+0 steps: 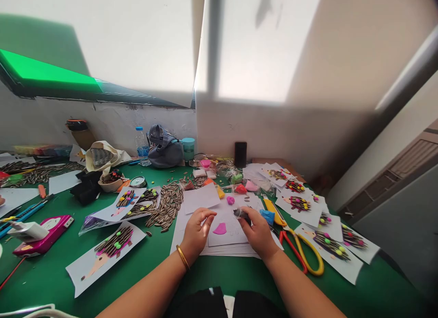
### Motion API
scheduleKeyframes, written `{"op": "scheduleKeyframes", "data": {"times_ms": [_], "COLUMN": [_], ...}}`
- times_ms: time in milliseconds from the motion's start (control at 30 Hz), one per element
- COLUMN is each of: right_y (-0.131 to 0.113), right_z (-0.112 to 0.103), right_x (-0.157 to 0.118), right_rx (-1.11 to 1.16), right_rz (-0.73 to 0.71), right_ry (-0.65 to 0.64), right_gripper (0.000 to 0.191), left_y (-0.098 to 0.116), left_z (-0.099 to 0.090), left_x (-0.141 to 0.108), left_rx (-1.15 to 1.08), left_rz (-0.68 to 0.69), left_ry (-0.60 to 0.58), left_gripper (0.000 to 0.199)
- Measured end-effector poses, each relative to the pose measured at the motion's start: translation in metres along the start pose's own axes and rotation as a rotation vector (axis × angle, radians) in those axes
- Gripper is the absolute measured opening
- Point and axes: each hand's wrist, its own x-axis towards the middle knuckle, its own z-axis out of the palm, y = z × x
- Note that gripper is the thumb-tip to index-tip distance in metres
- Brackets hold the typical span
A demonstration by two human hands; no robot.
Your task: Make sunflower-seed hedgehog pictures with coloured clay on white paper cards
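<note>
My right hand (pixel 258 230) is closed around a small dark packet of modelling clay (pixel 241 214) over the right part of a paper stack. Across from it, my left hand (pixel 197 229) has thumb and forefinger brought together; whatever sits in that pinch, if anything, is too small to make out. Between my hands a flat pink clay piece (pixel 220 228) lies on the top white sheet (pixel 227 239), which bears faint drawn lines. A magenta clay lump (pixel 230 200) rests just beyond. Beside my right hand is a blue clay packet (pixel 267 216).
Yellow-handled scissors (pixel 310 254) and red-handled pliers (pixel 294 254) lie at right. Sunflower seeds (pixel 167 204) are heaped left of the paper. Hedgehog pictures (pixel 109 254) with seed spines lie on both sides. A pink power strip (pixel 44 236), bottle (pixel 141 142) and phone (pixel 240 154) stand farther out.
</note>
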Motion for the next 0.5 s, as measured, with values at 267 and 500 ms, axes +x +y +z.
{"op": "scheduleKeyframes", "data": {"times_ms": [267,500], "right_y": [0.014,0.015], "right_z": [0.002,0.01], "right_x": [0.005,0.006], "right_rx": [0.095,0.183], "right_rz": [0.236,0.32], "right_ry": [-0.042,-0.105], "right_gripper": [0.029,0.029], "left_y": [0.0,-0.007], "left_z": [-0.002,-0.002], "left_x": [0.002,0.0], "left_rx": [0.06,0.027], "left_rz": [-0.052,-0.04], "left_ry": [-0.005,-0.064], "left_gripper": [0.021,0.022]}}
